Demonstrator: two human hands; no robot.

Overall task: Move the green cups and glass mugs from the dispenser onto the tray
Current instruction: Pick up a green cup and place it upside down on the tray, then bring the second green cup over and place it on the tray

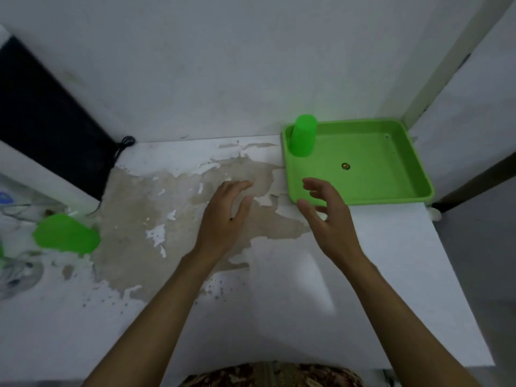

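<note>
while hands [275,213] hover empty, green cup [303,135] stands beyond.

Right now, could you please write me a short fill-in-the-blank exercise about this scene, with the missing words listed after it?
1. The tray is the colour ____.
2. The number of cups standing on the tray is ____.
3. The cup on the tray stands in the far ____ corner.
4. The left hand and the right hand are both open and hold ____.

Missing words: green; one; left; nothing
</note>
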